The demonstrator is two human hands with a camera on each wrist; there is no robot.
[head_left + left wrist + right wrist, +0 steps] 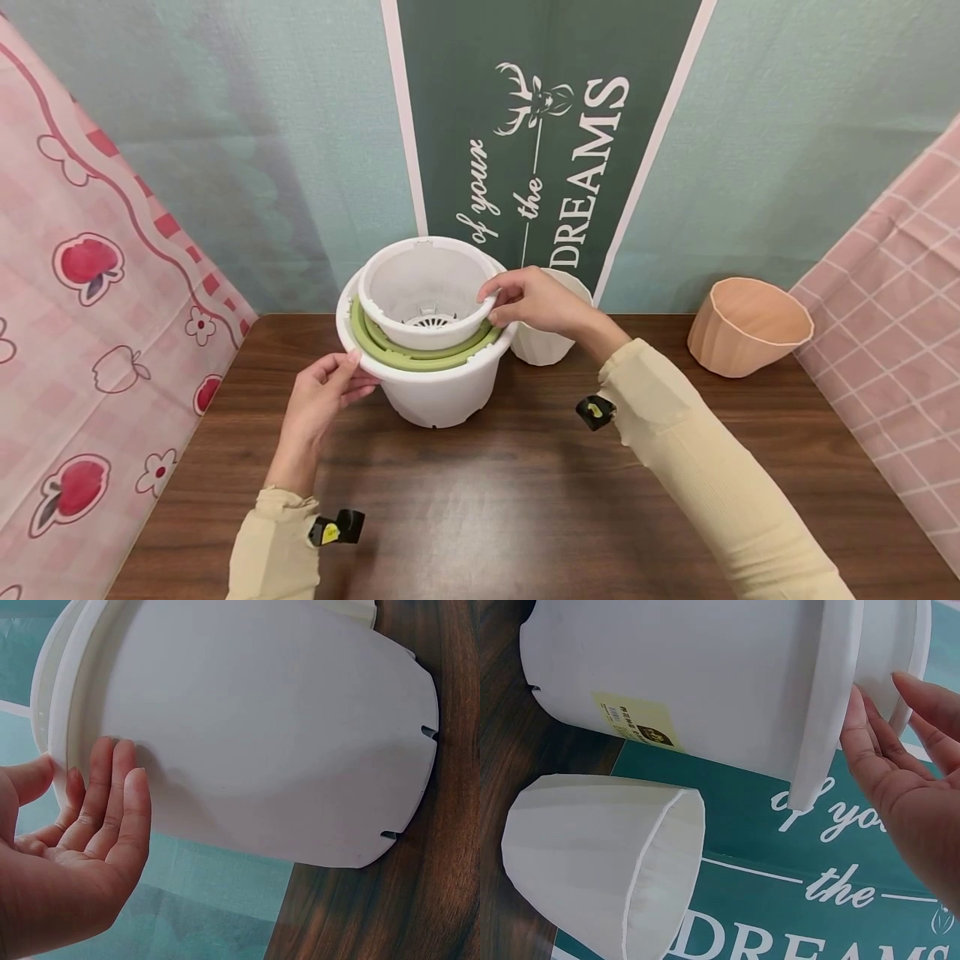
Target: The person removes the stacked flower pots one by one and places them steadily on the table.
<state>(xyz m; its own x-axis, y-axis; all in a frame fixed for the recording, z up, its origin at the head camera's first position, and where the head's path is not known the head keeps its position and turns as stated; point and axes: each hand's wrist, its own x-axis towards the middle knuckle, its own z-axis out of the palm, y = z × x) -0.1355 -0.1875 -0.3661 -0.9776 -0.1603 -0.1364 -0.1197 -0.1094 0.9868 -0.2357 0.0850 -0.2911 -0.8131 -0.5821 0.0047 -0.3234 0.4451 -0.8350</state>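
Observation:
In the head view, a large white plastic flowerpot (442, 398) stands upright on the table, with a green pot (405, 359) nested inside it. A smaller white pot (435, 337) with a slotted bottom sits within the green one, its rim higher than theirs. My left hand (321, 392) pinches the big pot's rim at the left, thumb on top and fingers below. At the right, my right hand (538, 302) pinches the small white pot's rim between thumb and fingers. The right wrist view shows a yellow label (636, 724) on the big pot's side.
A white faceted pot (543, 343) stands just right of the stack, partly behind my right hand. Farther right, a peach faceted pot (738, 337) is by the pink grid cloth (892, 333). Behind the wooden table (480, 517) hangs a green and teal curtain (300, 167).

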